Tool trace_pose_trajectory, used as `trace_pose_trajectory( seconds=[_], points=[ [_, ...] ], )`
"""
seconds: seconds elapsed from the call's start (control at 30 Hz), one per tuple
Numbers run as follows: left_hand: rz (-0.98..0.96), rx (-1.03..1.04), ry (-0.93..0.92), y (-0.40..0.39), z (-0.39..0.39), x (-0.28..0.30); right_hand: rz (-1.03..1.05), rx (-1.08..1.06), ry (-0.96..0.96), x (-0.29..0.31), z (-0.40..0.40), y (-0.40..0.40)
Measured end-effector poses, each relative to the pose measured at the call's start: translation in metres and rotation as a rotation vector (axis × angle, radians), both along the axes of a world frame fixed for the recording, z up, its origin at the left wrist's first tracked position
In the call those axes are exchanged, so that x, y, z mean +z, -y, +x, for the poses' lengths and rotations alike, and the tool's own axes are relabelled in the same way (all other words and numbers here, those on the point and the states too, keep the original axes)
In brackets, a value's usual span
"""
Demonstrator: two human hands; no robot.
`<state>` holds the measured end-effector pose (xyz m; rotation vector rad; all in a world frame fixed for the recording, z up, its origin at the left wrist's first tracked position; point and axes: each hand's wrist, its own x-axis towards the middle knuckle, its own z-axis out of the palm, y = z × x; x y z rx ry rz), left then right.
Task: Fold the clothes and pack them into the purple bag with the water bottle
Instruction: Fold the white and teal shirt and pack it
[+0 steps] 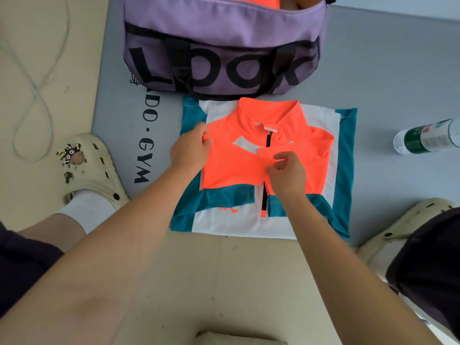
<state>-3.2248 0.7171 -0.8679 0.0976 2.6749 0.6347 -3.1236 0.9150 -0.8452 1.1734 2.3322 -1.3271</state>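
Presently: jersey [263,168] flat on mat [388,83] before purple bag [224,46], left hand [191,150] and right hand [286,173] pinching its sleeves inward for folding; water bottle [428,138] lying aside, unpacked.

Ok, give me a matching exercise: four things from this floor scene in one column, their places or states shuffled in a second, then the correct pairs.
Things:
1. Purple fabric duffel bag with black lettering
2. Orange, white and teal zip-neck shirt
3. Clear plastic water bottle with green label
4. Cream foam clog with a charm

Places or states:
A. Lying on its side at the right edge
B. Partly folded, pinched by left hand and right hand
C. Worn on a foot, at the left
D. Open, orange cloth inside

Pairs: 1-D, 2-B, 3-A, 4-C
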Motion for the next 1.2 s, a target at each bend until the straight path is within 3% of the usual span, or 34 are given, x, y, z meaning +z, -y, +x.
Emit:
trace_pose_trajectory(
  seconds=[0.1, 0.2, 0.33, 0.5, 0.63, 0.9, 1.07, 1.2],
  points=[
    [0.013, 0.03, -0.117, -0.002, 0.007, 0.006, -0.058, -0.084, -0.109, 0.005, -0.008, -0.009],
    [0.019, -0.192, -0.219, -0.011, 0.024, 0.01, -0.19, -0.169, -0.009, 0.003, -0.009, -0.008],
    [-0.071, -0.414, -0.183, -0.016, 0.047, 0.005, -0.124, -0.126, 0.126, -0.004, 0.007, 0.003],
    [-0.064, -0.401, -0.118, -0.006, 0.061, -0.001, -0.181, 0.058, 0.057, -0.003, 0.018, 0.029],
    [-0.019, -0.405, -0.053, 0.001, 0.062, 0.001, -0.069, 0.213, -0.033, 0.0, 0.017, 0.032],
    [0.002, -0.371, -0.065, -0.001, 0.07, 0.001, -0.248, 0.168, 0.046, -0.001, 0.018, 0.032],
    [-0.033, -0.404, -0.087, -0.001, 0.073, -0.005, -0.144, 0.182, 0.209, -0.004, 0.03, 0.021],
    [-0.119, -0.469, -0.088, 0.0, 0.084, -0.011, -0.119, 0.104, 0.214, -0.004, 0.043, 0.012]
  ],
)
